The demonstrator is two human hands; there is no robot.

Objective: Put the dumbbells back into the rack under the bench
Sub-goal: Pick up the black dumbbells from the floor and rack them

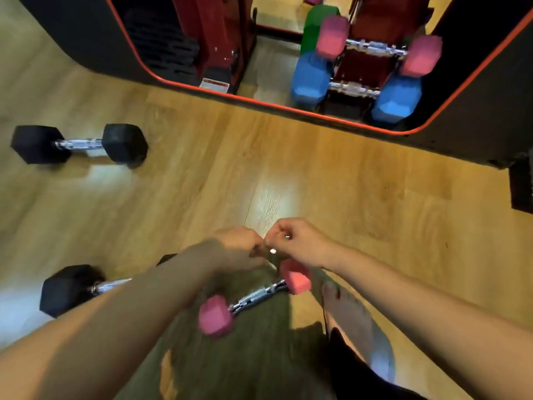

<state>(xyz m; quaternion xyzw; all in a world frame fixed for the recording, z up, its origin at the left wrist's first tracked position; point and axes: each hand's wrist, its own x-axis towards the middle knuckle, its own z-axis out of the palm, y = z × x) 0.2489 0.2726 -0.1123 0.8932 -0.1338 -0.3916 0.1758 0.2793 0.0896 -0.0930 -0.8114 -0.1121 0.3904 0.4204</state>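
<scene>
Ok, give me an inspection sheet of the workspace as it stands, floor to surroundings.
Surface: wooden floor, glare patches.
Job's things: rack under the bench holds a pink dumbbell above a blue dumbbell, a green weight behind. On the floor: pink dumbbell by the feet, black dumbbell far left, second black dumbbell near left, partly hidden by the forearm.
Clutter: nothing seen.
Grippers: left hand and right hand are together above the floor, fingers curled, gripping no dumbbell; blurred.
Cables: thin dark cord by the bare foot.
Surroundings: red bench frame with a label.
</scene>
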